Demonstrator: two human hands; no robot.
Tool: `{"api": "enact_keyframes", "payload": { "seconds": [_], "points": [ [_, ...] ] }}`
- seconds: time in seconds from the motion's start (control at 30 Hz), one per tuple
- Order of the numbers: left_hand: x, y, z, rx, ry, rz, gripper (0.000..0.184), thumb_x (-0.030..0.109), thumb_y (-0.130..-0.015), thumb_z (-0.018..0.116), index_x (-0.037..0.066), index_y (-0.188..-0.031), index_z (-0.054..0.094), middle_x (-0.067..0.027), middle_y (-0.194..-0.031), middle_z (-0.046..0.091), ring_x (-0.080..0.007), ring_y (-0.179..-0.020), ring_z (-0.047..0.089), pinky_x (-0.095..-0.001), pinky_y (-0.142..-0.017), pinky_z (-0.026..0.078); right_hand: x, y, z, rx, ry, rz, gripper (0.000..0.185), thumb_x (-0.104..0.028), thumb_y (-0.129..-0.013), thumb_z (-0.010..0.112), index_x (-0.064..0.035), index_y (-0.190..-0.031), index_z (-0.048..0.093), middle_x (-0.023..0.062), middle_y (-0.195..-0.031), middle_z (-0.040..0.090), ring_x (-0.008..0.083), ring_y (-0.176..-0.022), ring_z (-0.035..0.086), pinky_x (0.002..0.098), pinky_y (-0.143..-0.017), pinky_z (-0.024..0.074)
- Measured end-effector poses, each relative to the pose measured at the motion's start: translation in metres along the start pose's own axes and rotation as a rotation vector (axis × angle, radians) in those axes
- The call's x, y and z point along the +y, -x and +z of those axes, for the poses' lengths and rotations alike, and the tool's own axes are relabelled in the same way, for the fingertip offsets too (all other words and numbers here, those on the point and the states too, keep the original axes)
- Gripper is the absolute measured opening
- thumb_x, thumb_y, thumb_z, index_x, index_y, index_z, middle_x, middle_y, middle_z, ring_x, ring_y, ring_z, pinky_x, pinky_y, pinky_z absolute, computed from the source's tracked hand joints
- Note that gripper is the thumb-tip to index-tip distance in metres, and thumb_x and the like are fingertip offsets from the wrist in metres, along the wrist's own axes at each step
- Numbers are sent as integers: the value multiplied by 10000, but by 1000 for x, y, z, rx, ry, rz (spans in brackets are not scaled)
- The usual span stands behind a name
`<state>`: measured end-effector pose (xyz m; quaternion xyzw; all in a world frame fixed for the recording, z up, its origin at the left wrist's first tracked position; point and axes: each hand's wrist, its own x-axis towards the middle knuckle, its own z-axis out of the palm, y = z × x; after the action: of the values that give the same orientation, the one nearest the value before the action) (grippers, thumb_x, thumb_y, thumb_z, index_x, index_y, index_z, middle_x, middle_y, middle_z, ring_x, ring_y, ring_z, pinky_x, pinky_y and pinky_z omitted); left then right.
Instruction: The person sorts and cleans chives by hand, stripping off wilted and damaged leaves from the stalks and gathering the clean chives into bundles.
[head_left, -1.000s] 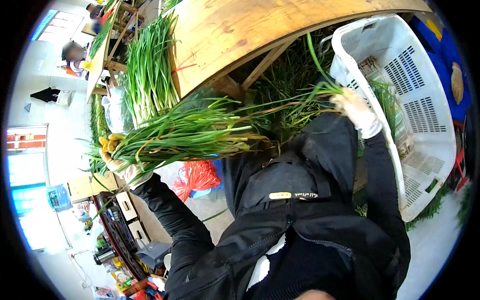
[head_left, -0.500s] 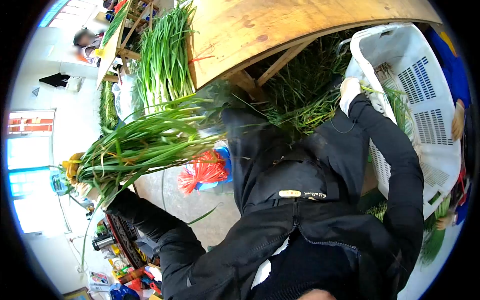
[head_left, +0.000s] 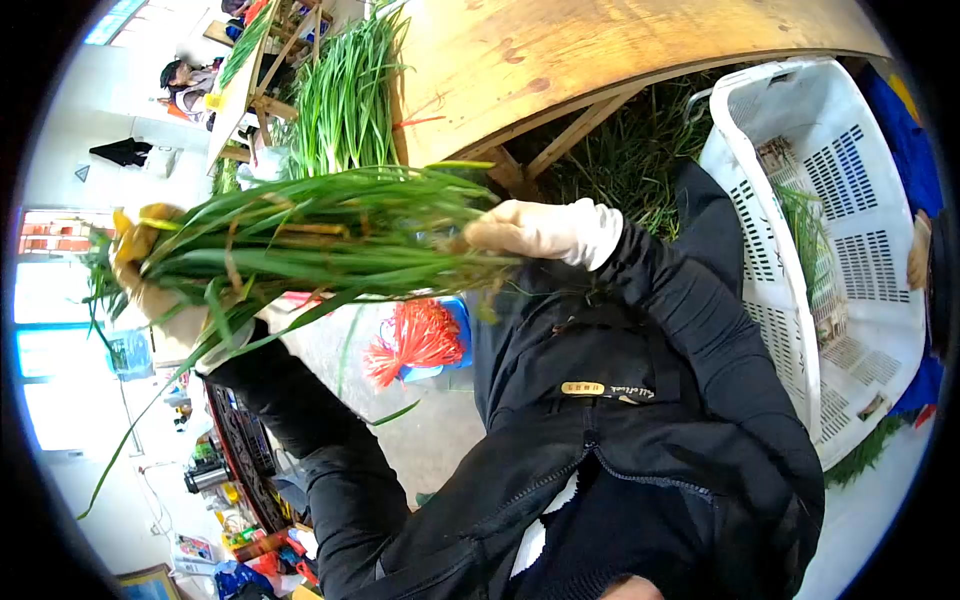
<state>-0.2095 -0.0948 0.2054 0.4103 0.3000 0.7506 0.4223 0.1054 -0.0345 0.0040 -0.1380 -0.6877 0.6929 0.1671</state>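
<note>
A bunch of long leafy greens (head_left: 330, 235), resembling green garlic, lies sideways across my lap area, held up in the air. My left hand (head_left: 165, 300), in a pale glove with yellow at the fingers, is closed around the leafy end. At the other end, my right hand (head_left: 540, 230) in a white glove closes on the stalks; the leaves and motion blur partly hide its fingertips. A few loose leaves trail below the bunch. Behind it, more long greens (head_left: 345, 95) with pale stems lie at the table's edge.
A wooden table (head_left: 600, 50) stands ahead, with loose greenery (head_left: 630, 150) heaped beneath. To the right is a white slotted basket (head_left: 815, 400) with some green scraps. Red ties (head_left: 415, 340) lie by a blue container on the floor. Another person's hand (head_left: 917, 250) shows at far right.
My right hand has moved left from the loose greenery beside the basket to the stalk end of the bunch. My left hand still grips the bunch, now slightly higher.
</note>
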Motion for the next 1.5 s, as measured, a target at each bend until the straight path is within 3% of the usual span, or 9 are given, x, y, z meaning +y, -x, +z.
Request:
{"api": "enact_keyframes", "payload": {
  "seconds": [0.27,0.33,0.43,0.63,0.83,1.07,1.13,1.3,1.5],
  "points": [
    [-70,-28,47,49,-163,-33,315,361,-850,463,66,-918,546,-113,-866,595,-247,-768,577,-404,-705,486,89,53,-36,673,333,163,279,-256,-872,460,-42,-996,590,112,-831,610,224,-677,586,315,-621,474],
    [-70,-38,41,-23,-92,-61,287,344,-848,472,70,-888,547,-97,-854,592,-239,-799,569,-398,-730,481,105,85,-46,252,1655,287,251,-234,-832,523,-71,-1011,590,108,-967,584,210,-756,593,329,-658,480],
    [-78,-47,55,-64,67,-98,258,303,-855,463,59,-868,548,-95,-820,594,-227,-793,568,-371,-746,484,126,104,-50,415,932,1350,830,-285,-720,671,-141,-1364,168,119,-1304,359,255,-1176,389,351,-931,370],
    [-114,-49,92,45,-284,42,312,343,-877,462,41,-874,542,-108,-800,602,-235,-714,585,-374,-674,503,44,75,-14,365,-471,-273,866,-210,-675,701,17,-1326,176,175,-1314,341,270,-1195,352,346,-999,283],
    [-112,-22,100,-267,-262,-273,291,182,-878,486,10,-1110,521,-72,-949,579,-189,-890,558,-351,-798,487,11,87,-50,1037,-921,-70,296,-261,-882,424,-30,-1050,502,150,-981,588,220,-789,624,297,-606,538],
    [-128,-28,72,-104,-129,-405,268,173,-869,496,-2,-1069,534,-153,-1030,579,-236,-929,564,-386,-826,471,32,115,-47,391,-589,-164,372,-105,-829,533,42,-1154,429,150,-1029,576,223,-901,583,315,-765,497],
    [-123,-34,62,-100,-107,-433,276,185,-875,482,2,-1075,534,-160,-1009,589,-242,-907,573,-391,-817,477,53,141,-52,165,-493,29,285,-262,-860,501,5,-906,589,74,-827,639,-4,-402,361,141,-340,253],
    [-119,-39,37,-57,-62,-384,311,175,-875,474,-18,-1118,496,-189,-1119,531,-285,-971,543,-421,-864,443,106,211,-65,504,-728,20,208,-154,-852,465,19,-870,578,108,-851,613,17,-442,430,145,-379,330],
    [-120,-46,30,20,-22,-421,302,185,-864,496,-15,-1090,515,-184,-1077,556,-302,-951,551,-433,-859,442,38,187,-22,558,1125,437,392,-249,-774,574,-134,-1137,477,123,-760,516,288,-748,555,365,-669,450]
  ]
}}
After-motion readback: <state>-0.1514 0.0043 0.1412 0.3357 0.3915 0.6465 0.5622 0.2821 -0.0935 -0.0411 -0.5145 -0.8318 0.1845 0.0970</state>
